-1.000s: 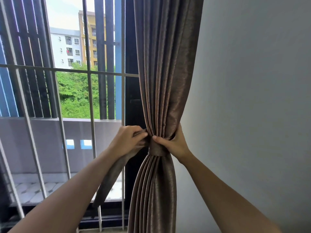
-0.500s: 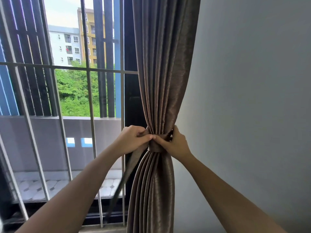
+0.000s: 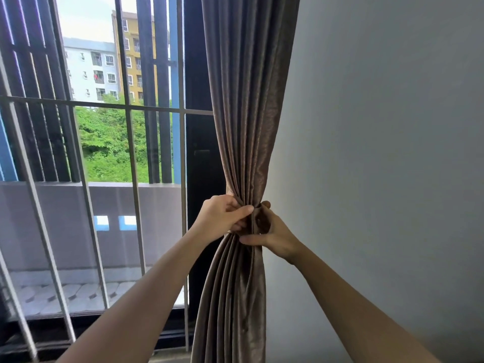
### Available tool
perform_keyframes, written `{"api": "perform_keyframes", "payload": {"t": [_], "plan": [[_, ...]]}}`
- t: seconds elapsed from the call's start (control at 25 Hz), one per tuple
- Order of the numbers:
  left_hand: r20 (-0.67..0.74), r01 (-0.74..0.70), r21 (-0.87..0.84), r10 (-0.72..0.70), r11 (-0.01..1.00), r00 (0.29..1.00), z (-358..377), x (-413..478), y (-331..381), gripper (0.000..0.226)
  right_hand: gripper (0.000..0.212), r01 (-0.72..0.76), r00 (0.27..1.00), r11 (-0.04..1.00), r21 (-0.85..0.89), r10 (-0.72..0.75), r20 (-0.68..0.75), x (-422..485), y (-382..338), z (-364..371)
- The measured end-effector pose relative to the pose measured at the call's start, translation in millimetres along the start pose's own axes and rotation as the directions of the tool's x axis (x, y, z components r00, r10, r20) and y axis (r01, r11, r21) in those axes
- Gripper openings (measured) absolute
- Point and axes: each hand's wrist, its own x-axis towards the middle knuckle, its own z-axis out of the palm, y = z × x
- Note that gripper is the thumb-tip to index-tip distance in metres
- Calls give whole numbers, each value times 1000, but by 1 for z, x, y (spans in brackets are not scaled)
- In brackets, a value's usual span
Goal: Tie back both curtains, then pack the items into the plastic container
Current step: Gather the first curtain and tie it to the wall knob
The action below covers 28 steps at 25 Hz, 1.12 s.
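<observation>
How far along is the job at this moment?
Done: the curtain is gathered beside the wall. In hand: left hand and right hand grip the tie-back at its waist; whether the knot is finished is hidden. Left: the other curtain and the packing, neither in view.

2 bare forearms rise from below and converge on the gathered waist of the curtain [image 3: 248, 113].

Left hand [image 3: 222, 216]: positioned at the curtain's left side, back of hand facing up. Fingers are curled, and the thumb lies rightward against the gathers, gripping the fabric.

Right hand [image 3: 275, 235]: positioned at the curtain's right side, slightly lower than the left hand, wrist bent. Fingers are curled round the waist, and the thumb extends leftward across the front of the folds.

The 2 hands sit close together.
</observation>
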Motion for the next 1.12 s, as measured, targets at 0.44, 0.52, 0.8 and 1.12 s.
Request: {"api": "perform_keyframes", "payload": {"t": [0.44,0.52,0.8,1.12], "plan": [[-227,-55,248,113,967,967,-6,-5,-17,16,26,122,975,959,-257,-164,-150,9,12,-6],[-276,-89,280,169,956,946,-1,-6,-24,19,24,131,965,967,-219,-175,-197,10,13,-3],[-265,-181,245,245,952,933,2,-6,-36,22,21,214,933,914,-344,-295,-206,18,10,-16],[-222,-96,42,103,995,970,16,-14,-31,54,14,200,950,979,-47,-206,-236,25,9,-13]]}}
